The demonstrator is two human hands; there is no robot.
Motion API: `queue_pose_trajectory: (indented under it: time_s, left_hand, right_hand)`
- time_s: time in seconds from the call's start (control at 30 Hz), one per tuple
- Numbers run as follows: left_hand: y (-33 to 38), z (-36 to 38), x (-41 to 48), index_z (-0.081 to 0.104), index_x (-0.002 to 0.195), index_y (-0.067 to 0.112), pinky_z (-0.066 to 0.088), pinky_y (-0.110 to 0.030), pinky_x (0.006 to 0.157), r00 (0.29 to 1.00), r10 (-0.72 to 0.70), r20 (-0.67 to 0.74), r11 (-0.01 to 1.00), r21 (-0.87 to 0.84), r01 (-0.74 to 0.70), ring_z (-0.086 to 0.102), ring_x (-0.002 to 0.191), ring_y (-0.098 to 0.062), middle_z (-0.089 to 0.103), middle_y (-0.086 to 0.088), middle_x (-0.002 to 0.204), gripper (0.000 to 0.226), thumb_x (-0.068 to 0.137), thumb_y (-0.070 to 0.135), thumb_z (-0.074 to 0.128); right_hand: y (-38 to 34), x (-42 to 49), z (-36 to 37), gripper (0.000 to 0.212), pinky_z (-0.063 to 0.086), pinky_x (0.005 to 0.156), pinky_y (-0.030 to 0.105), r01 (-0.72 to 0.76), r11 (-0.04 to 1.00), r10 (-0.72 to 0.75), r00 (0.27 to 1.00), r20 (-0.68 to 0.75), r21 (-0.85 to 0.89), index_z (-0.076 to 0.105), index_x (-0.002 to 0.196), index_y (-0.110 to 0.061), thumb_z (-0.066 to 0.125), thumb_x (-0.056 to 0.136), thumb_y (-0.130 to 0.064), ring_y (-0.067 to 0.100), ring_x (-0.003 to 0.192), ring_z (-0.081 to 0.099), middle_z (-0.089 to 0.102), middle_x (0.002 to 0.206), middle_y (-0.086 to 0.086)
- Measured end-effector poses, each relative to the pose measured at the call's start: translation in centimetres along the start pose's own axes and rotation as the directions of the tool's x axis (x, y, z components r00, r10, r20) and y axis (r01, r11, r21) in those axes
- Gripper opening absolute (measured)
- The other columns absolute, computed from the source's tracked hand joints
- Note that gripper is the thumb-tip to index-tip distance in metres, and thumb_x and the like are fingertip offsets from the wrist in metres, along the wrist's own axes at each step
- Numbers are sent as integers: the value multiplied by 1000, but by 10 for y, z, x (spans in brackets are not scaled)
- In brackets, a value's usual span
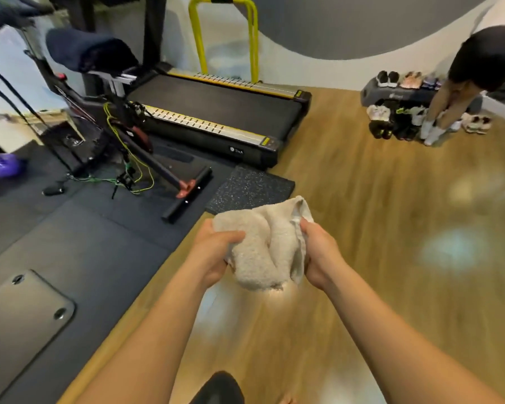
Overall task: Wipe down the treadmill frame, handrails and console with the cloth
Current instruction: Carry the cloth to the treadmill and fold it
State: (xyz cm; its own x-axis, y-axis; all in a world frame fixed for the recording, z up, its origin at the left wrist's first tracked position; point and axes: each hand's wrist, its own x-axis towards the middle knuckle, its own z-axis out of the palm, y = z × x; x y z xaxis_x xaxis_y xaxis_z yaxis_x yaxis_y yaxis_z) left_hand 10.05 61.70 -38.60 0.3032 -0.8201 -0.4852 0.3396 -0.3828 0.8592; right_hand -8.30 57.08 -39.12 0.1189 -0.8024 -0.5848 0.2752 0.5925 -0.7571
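Observation:
A bunched beige cloth (pixel 263 243) hangs between both hands above the wooden floor. My left hand (pixel 216 252) grips its left side with the thumb curled over the top. My right hand (pixel 318 249) grips its right edge. The treadmill (pixel 216 109) lies well ahead at the upper middle, with a black belt and yellow-and-silver side rails. Its yellow handrail (pixel 199 33) stands upright at the far end. The console is not clearly in view.
A black exercise machine with a padded seat (pixel 91 53) and a floor bar (pixel 187 191) stands left of the treadmill on dark rubber mats (pixel 70 243). A speckled mat (pixel 251 188) lies ahead. A person (pixel 461 88) stands by a shoe rack (pixel 403 94) at the right. A purple ball (pixel 3 166) sits far left.

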Motion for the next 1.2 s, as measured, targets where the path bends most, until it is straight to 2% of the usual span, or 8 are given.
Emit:
queue_pose_trajectory:
  time_s: [0.2, 0.47, 0.6, 0.73, 0.83, 0.9, 1.0, 1.2]
  left_hand:
    - [45, 31, 114, 56, 112, 11, 57, -39, 65, 996, 61, -70, 998, 15, -60, 71, 88, -26, 69, -12, 106, 31, 86, 1, 68]
    - [110, 98, 302, 64, 100, 12, 52, -29, 52, 996, -31, -87, 999, 19, 33, 69, 73, -20, 70, -6, 92, 8, 93, 16, 63]
    - [150, 163, 383, 65, 113, 9, 55, -34, 70, 987, -141, 79, 986, -75, 146, 69, 89, -24, 70, -10, 105, 27, 99, 31, 57]
    - [185, 207, 460, 65, 123, 1, 47, -44, 101, 925, -244, 292, 876, -343, 339, 64, 111, -32, 67, -19, 119, 62, 91, 53, 57]
    - [201, 212, 528, 58, 131, 3, 51, -48, 97, 956, -197, 219, 899, -350, 265, 65, 111, -35, 67, -20, 121, 52, 87, 27, 71]
    - [213, 212, 571, 56, 132, 5, 51, -51, 94, 982, -159, 106, 920, -345, 186, 64, 111, -38, 65, -22, 124, 41, 92, 11, 60]
    - [243, 216, 622, 55, 130, 8, 48, -53, 95, 976, -208, -61, 894, -416, 164, 62, 112, -40, 66, -21, 122, 34, 96, 9, 53]
    - [302, 217, 690, 51, 134, 2, 43, -56, 105, 958, -215, -191, 839, -538, 81, 62, 115, -40, 66, -21, 123, 43, 92, 10, 55]
  right_hand:
    - [-78, 117, 17, 33, 56, 82, 40, 184, 934, -165, 982, 88, -307, 59, 108, -22, 77, 80, -24, 22, 90, 70, 71, 102, 3]
    - [-180, 282, 28, 35, 47, 67, 39, 201, 716, -317, 947, -55, -668, 62, 81, -12, 44, 98, -37, 27, 77, 61, 67, 84, 13]
    - [-226, 347, 65, 21, 42, 75, 37, 431, 352, -584, 795, 166, -831, 58, 81, -11, 48, 97, -20, 21, 83, 54, 60, 85, 2]
    - [-235, 412, 104, 65, 13, 121, 38, 511, -47, -332, 802, 496, -858, 33, 150, -15, 24, 91, -42, 27, 148, 14, 22, 160, 11]
    - [-260, 478, 111, 63, -1, 122, 40, 639, -152, -213, 724, 656, -754, 23, 154, -21, 22, 96, -48, 19, 149, -14, -1, 163, 0]
    - [-286, 525, 110, 51, 14, 121, 32, 736, -79, -246, 639, 729, -672, 47, 143, -25, 36, 97, -46, 13, 149, 12, 27, 158, -5]
    - [-341, 604, 112, 27, 45, 94, 20, 656, 243, -369, 744, 558, -714, 71, 113, -23, 56, 94, -36, 9, 112, 61, 68, 117, -9]
    - [-415, 729, 190, 54, 41, 107, 33, 433, 568, -60, 870, 490, -700, 51, 136, -32, 56, 88, -55, 5, 125, 48, 52, 138, -15]
